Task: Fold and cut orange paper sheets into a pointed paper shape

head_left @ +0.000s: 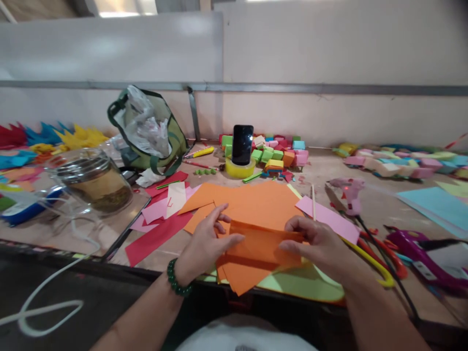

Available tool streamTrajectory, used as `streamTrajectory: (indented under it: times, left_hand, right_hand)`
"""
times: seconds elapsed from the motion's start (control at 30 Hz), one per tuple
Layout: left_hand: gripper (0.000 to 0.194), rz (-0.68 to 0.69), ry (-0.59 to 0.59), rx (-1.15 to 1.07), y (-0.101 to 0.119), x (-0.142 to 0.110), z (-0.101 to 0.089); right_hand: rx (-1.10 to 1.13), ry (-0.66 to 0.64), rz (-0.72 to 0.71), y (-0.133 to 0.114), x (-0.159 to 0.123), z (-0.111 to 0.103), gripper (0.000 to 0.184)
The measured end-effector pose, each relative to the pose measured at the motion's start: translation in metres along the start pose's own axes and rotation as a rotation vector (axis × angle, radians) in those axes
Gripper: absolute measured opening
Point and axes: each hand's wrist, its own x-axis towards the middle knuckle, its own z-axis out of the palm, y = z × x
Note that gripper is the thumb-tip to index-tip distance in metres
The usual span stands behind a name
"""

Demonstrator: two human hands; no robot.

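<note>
A: How far along?
B: Orange strip (261,246) looks partly folded, I'd say; it's flaps, no closed block. Folded blocks (278,155) sit behind; orange sheets (256,200) lie flat, unfolded.
A: Hands?
B: Right hand (323,243) pinches the strip's right end, thumb against fingers. Left hand (204,241) is spread, thumb at its left end.
A: Where, which way?
B: Above the near sheets, between the hands. Long axis left-right, raised edge on the far side. No clear front.
</note>
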Motion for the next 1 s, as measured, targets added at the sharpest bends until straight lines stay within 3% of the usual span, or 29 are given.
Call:
streamTrajectory:
  times: [0.07, 0.17, 0.37, 0.6, 1.0]
  left_hand:
    - [0.062, -0.024, -0.066, -0.121, 0.003, -0.001, -0.001]
    - [0.026, -0.044, -0.138, -0.283, 0.009, -0.005, 0.001]
    - [0.029, -0.067, -0.086, -0.372, 0.017, -0.008, 0.003]
    - [0.031, -0.083, -0.065, -0.277, 0.018, -0.011, 0.002]
    - [0.032, -0.120, -0.005, -0.231, 0.016, -0.010, 0.006]
  right_hand:
    - [0.047, -0.003, 0.008, -0.003, -0.004, 0.000, 0.020]
    - [0.218, -0.004, 0.083, -0.001, -0.009, 0.004, 0.027]
    - [0.602, 0.210, 0.219, 0.018, -0.011, 0.010, 0.041]
    - [0.687, 0.418, 0.178, 0.008, -0.019, 0.016, 0.035]
    - [0.653, 0.427, 0.115, 0.009, -0.023, 0.016, 0.029]
